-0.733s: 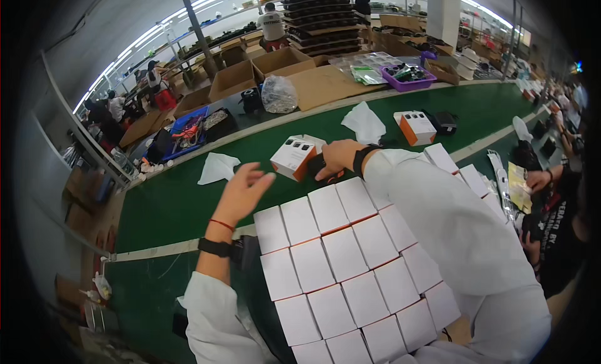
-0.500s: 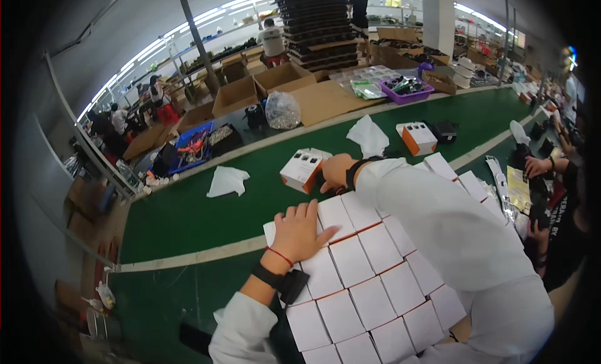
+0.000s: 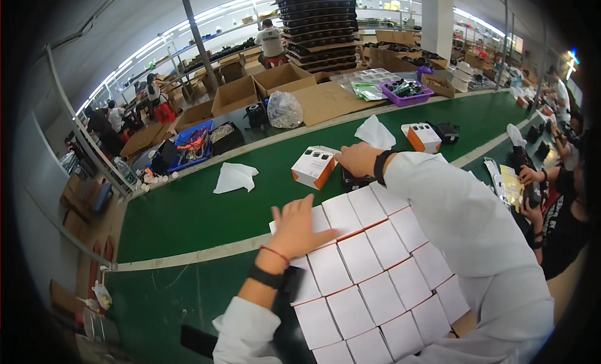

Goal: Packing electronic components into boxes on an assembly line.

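My left hand [image 3: 299,227] lies with its fingers spread on the far left corner of a block of white boxes [image 3: 360,257]. The boxes stand packed in rows with thin orange edges showing between them. My right hand [image 3: 360,160] reaches across the block, its fingers curled down over a black device [image 3: 354,180] that shows only in part. Just left of those fingers stands a white-and-orange printed box [image 3: 314,167]; whether they touch it I cannot tell. Farther right are a second printed box [image 3: 421,137] and another black device [image 3: 447,133].
White cloth-like sheets [image 3: 235,177] [image 3: 375,133] lie on the green belt [image 3: 169,220]. Beyond its rail are a blue tray [image 3: 191,145], cardboard boxes [image 3: 285,79] and a purple basket [image 3: 407,93]. A co-worker [image 3: 563,201] handles a dark item at the right. A dark flat object [image 3: 198,341] lies near my left sleeve.
My right hand has lifted slightly and shifted right, uncovering more of the black device. My left hand stays on the white boxes, its fingers more spread. The view has shifted a little.
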Tool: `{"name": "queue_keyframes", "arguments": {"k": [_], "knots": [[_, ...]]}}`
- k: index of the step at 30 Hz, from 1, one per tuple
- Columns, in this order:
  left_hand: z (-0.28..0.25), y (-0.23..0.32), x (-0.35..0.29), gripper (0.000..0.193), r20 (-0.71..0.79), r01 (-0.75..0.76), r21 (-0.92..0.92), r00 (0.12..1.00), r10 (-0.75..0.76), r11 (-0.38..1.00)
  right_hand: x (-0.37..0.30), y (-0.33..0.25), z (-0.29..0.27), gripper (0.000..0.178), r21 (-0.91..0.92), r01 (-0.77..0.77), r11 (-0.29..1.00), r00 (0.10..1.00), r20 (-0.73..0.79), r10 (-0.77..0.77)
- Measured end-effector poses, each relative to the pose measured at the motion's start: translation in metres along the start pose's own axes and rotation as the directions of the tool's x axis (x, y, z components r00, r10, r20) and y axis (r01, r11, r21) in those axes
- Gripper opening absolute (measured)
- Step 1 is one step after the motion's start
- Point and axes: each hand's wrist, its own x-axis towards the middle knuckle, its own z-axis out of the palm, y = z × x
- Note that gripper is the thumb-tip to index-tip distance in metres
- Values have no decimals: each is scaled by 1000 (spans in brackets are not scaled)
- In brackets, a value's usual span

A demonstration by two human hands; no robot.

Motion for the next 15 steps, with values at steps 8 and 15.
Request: {"name": "queue_keyframes", "arguments": {"k": [8,15], "knots": [[-31,-83,-42,110,201,-5,-316,977,72,949,-16,-40,-123,58,701,293,651,939,-82,-334],[-9,-104,-38,96,10,91,-874,985,-170,477,41,-117,-51,76,800,384,461,911,-247,-330]]}}
